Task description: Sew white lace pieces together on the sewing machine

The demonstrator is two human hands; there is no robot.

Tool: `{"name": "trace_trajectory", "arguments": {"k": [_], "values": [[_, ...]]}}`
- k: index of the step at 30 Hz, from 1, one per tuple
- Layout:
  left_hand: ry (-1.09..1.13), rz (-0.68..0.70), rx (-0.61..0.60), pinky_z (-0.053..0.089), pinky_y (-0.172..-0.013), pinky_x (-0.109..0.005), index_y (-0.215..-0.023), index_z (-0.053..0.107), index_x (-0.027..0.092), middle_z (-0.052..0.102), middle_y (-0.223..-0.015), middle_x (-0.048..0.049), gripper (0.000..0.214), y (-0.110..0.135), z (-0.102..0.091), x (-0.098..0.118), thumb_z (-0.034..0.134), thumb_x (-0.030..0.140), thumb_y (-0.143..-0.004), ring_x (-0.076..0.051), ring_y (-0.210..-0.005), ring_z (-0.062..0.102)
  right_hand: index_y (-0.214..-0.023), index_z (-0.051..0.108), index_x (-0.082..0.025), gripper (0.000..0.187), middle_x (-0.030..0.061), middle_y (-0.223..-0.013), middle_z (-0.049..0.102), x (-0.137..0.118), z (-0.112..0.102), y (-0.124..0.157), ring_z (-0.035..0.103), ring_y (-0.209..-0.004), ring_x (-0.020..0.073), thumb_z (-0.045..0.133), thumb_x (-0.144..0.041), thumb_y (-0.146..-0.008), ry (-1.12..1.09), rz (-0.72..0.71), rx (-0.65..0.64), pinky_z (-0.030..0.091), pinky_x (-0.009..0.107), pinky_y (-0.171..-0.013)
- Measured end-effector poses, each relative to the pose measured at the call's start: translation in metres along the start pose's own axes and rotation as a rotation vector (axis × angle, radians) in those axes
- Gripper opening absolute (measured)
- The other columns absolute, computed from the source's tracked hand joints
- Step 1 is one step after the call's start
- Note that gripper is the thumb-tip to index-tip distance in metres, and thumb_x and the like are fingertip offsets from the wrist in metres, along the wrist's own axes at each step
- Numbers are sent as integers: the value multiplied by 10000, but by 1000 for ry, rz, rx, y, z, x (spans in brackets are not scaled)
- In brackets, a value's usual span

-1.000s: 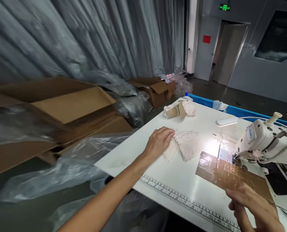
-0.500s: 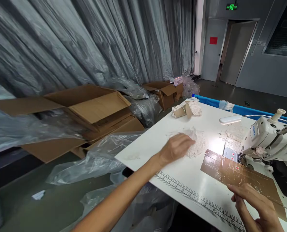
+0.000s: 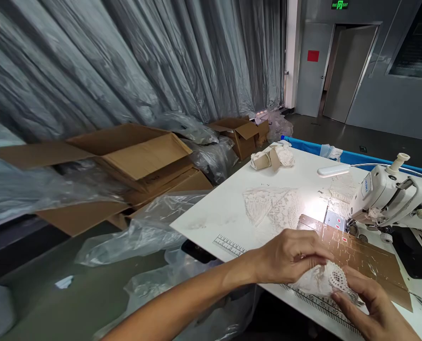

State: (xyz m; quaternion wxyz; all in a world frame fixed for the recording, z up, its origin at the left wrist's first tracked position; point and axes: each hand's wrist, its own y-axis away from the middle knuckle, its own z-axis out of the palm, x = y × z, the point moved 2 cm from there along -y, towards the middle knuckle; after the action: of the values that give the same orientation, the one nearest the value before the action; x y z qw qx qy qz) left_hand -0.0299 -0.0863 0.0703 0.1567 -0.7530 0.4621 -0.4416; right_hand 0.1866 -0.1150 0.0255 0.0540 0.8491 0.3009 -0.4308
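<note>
A piece of white lace [image 3: 320,279] is held between both hands over the ruler markings at the table's front edge. My left hand [image 3: 292,258] pinches its upper left part, fingers closed. My right hand [image 3: 369,300] grips the right end, thumb below and fingers above. More lace [image 3: 273,206] lies spread flat on the white table beyond my left hand. Just past the hands is a brown taped board [image 3: 360,251], beside the white sewing machine [image 3: 384,199]. Some lace [image 3: 340,196] also lies behind the machine's needle area.
Rolled lace with cardboard [image 3: 273,158] sits at the table's far corner. A lamp [image 3: 333,170] stretches over the tabletop near the machine. Open cardboard boxes [image 3: 143,156] and clear plastic sheeting [image 3: 140,232] occupy the floor at left. A dark phone-like slab [image 3: 409,251] lies at right.
My left hand has come from the lace on the table toward my right hand, bringing a lace piece. Both hands now hold it. The remaining lace lies flat.
</note>
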Motion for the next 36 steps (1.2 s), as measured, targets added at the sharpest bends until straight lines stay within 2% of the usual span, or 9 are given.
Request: {"name": "trace_trajectory", "arguments": {"k": [4,7,10,17,21,24,28,32,36], "values": [[-245,-218,-89,539,-663,-230,-1062,668,145,718,-882,-55,260,13,-2,-18,478,322,-1033,-146,-775,681,-773,696,-174,525,49,-778,660,17,-14,1,628,-733,161,500,-638,-925,-136,252,-89,543,215,-682],[-604,-371,-254,481,-571,-249,-958,642,145,655,-863,-60,317,32,-11,-33,450,386,-1033,-172,-725,621,-895,727,-170,546,64,-839,697,33,-24,-2,654,-805,192,529,-680,-884,-140,359,-85,547,242,-715],[-692,-458,-320,448,-553,-253,-842,600,144,616,-857,-59,333,48,-25,-44,429,358,-1032,-165,-684,575,-961,737,-172,544,56,-818,700,43,-30,-1,638,-750,181,569,-680,-858,-160,406,17,532,246,-667],[-502,-728,-112,474,-618,-262,-862,626,182,656,-741,-3,285,40,-86,-87,431,349,-985,-173,-676,615,-935,750,-186,507,4,-653,593,56,-33,-1,506,-570,121,613,-664,-834,-231,427,131,441,216,-519],[-732,-786,-69,528,-818,-397,-1059,642,144,681,-1087,-121,289,33,-116,-105,450,320,-934,-283,-964,655,-922,750,-194,450,-16,-590,536,56,-34,1,453,-529,109,631,-620,-844,-244,424,192,394,204,-478],[-635,-617,-114,512,-957,-425,-1218,591,147,624,-1252,-129,347,24,-97,-95,417,314,-968,-271,-1129,610,-928,750,-195,439,-15,-576,543,47,-34,0,465,-513,112,599,-604,-876,-226,400,206,397,204,-464],[-302,-293,-281,508,-989,-406,-1311,528,160,641,-1244,-106,360,2,-27,-63,417,207,-972,-220,-1149,598,-936,752,-188,475,-2,-590,578,25,-34,-8,491,-512,114,527,-606,-916,-156,300,74,415,204,-470],[-129,-39,-438,511,-965,-429,-1361,486,124,655,-1220,-142,549,-18,32,-50,537,105,-815,-241,-1100,619,-987,747,-181,469,21,-674,643,14,-38,-12,530,-571,123,484,-567,-943,-121,265,-21,434,208,-515],[-87,-11,-461,545,-805,-332,-1283,580,162,718,-941,-68,427,-23,44,-69,505,124,-865,-180,-833,663,-969,742,-155,470,32,-687,639,27,-49,-16,507,-559,121,494,-550,-911,-118,333,19,398,215,-499]]}}
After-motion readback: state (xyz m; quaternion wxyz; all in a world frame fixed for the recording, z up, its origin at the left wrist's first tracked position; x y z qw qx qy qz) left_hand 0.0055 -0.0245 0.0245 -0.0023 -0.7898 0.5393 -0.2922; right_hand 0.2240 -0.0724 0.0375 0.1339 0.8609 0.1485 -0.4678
